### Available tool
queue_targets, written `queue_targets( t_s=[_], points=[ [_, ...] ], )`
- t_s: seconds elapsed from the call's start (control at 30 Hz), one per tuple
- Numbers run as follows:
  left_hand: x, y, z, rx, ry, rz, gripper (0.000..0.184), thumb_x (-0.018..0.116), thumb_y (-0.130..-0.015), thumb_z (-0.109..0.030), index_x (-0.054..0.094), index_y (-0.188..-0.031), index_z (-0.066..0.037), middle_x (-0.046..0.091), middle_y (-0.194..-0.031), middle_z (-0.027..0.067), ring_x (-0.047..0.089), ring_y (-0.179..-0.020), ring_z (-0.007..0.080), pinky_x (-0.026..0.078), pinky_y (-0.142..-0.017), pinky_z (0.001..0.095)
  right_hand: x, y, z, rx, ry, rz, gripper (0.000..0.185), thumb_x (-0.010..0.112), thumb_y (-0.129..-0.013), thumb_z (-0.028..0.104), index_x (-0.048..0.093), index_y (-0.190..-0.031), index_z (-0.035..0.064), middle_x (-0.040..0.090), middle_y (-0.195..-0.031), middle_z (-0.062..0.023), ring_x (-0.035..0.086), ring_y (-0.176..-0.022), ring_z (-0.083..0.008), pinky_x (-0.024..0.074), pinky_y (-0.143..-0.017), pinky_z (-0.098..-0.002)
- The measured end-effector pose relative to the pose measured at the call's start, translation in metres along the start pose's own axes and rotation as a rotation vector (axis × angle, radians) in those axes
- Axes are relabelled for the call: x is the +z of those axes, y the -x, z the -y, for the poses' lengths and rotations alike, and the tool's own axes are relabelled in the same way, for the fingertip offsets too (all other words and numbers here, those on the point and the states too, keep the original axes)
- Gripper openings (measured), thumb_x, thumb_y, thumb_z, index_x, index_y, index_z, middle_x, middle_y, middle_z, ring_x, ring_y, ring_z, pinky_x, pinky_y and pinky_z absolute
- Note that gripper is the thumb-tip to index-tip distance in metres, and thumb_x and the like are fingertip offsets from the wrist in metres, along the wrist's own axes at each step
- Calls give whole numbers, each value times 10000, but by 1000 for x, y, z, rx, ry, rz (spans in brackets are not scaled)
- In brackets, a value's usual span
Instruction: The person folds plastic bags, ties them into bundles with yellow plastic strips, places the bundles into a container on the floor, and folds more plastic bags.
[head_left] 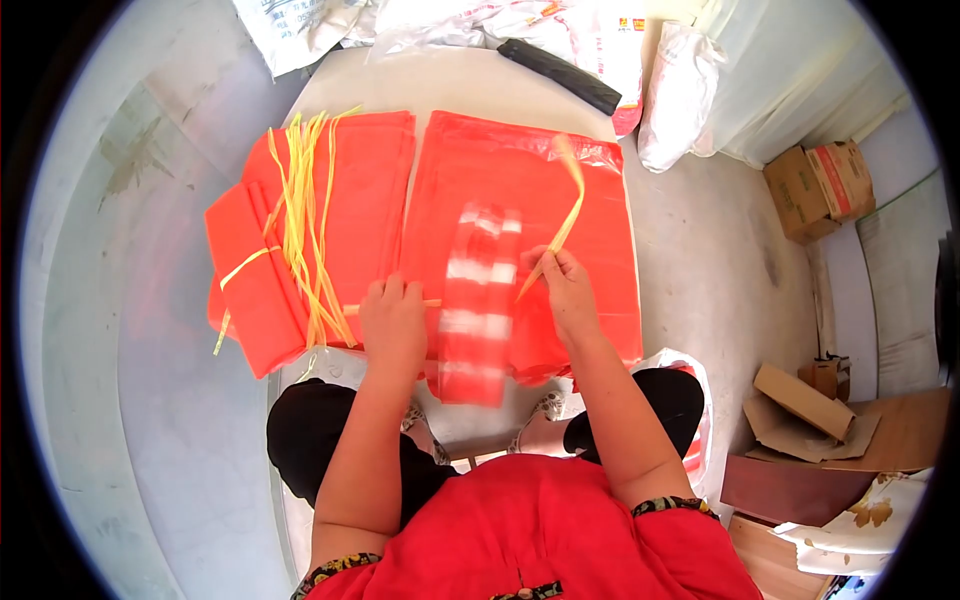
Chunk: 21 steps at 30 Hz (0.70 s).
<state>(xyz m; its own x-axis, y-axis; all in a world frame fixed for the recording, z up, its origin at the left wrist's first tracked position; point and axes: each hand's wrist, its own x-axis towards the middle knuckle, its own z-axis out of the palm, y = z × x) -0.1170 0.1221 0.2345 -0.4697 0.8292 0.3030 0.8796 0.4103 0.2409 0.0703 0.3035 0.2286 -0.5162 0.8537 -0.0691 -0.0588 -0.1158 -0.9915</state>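
Observation:
A folded bundle of red plastic bags point(478, 325), blurred and glossy, lies between my hands on a wide stack of red bags point(440, 190). My left hand point(392, 320) is closed just left of the bundle, on a yellow plastic strip point(432, 303) that shows on both sides of the fingers. Right of the bundle, my right hand point(566, 290) pinches a yellow strip end point(572, 200) whose long tail points away from me. Whether both ends belong to one strip passing under the bundle is hidden.
Loose yellow strips point(300, 220) lie across a second red stack point(365, 180) on the left. Beside them is a tied red bundle point(255, 290). A black roll point(560, 75) and white sacks point(683, 95) sit at the back. Cardboard boxes point(822, 190) stand on the right.

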Motion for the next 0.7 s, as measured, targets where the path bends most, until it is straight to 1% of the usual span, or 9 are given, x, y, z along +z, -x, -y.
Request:
queue_targets(
  t_s=[0.17, 0.23, 0.27, 0.33, 0.43, 0.53, 0.63, 0.67, 0.7],
  points=[
    [10, 1, 16, -19, -77, 45, 71, 684, -872, -143, 663, -867, -76, 693, -877, 85, 669, -919, 334, 524, -775, 474, -2, -2, -16, 60, -157, 7, 278, 487, -1124, 291, 617, -1169, 49, 658, -993, -32, 637, -922, -154, 514, -903, -335],
    [11, 0, 19, -49, -44, 59, 60, 648, -855, -148, 665, -828, -97, 673, -802, 82, 687, -856, 318, 544, -748, 463, -7, -4, -19, 72, -284, -73, 232, 474, -1134, 264, 592, -1112, 66, 592, -891, -18, 616, -851, -151, 556, -911, -359],
    [10, 1, 19, -60, -11, 34, 75, 647, -867, -152, 676, -836, -90, 676, -806, 88, 691, -840, 321, 546, -742, 468, -11, -5, -19, 79, -346, -114, 217, 467, -1138, 251, 579, -1083, 74, 558, -840, -11, 605, -815, -150, 576, -915, -370],
    [2, -1, 16, -82, 53, -15, 105, 646, -889, -161, 698, -852, -78, 682, -815, 101, 699, -809, 325, 548, -730, 478, -16, -2, -17, 93, -393, -221, 213, 466, -1137, 246, 575, -1066, 78, 553, -837, -12, 593, -801, -145, 584, -908, -371],
    [0, -2, 15, -94, 163, -67, 143, 648, -950, -150, 757, -980, -63, 729, -882, 116, 724, -843, 287, 562, -745, 428, -20, 1, -16, 101, -406, -287, 207, 464, -1137, 239, 575, -1067, 79, 544, -838, -8, 584, -797, -138, 583, -904, -365],
    [12, -5, 14, -401, 885, -16, 191, 671, -979, -127, 771, -1117, -43, 759, -940, 116, 728, -840, 200, 555, -751, 334, -14, 5, -9, 44, -281, -262, 208, 458, -1137, 227, 583, -1096, 66, 536, -841, -7, 579, -802, -131, 572, -896, -343],
    [12, -10, 14, -476, 1234, -28, 197, 688, -974, -92, 762, -1140, -15, 759, -951, 93, 695, -839, 126, 527, -755, 269, -4, 9, -1, -55, 36, -93, 214, 462, -1134, 212, 593, -1139, 43, 537, -859, -8, 574, -814, -114, 553, -871, -316],
    [10, -10, 12, -460, 1250, -17, 188, 694, -970, -87, 759, -1128, -8, 752, -938, 81, 686, -838, 115, 521, -754, 262, -1, 10, 3, -91, 165, -16, 218, 465, -1132, 207, 596, -1154, 34, 539, -867, -8, 572, -819, -107, 546, -860, -307],
    [5, -10, 7, -445, 1267, -8, 181, 701, -965, -82, 757, -1117, -1, 746, -924, 69, 678, -836, 105, 516, -752, 254, 5, 12, 10, -107, 267, 20, 237, 483, -1122, 223, 608, -1163, 26, 567, -893, -45, 593, -840, -153, 540, -850, -328]
  ],
)
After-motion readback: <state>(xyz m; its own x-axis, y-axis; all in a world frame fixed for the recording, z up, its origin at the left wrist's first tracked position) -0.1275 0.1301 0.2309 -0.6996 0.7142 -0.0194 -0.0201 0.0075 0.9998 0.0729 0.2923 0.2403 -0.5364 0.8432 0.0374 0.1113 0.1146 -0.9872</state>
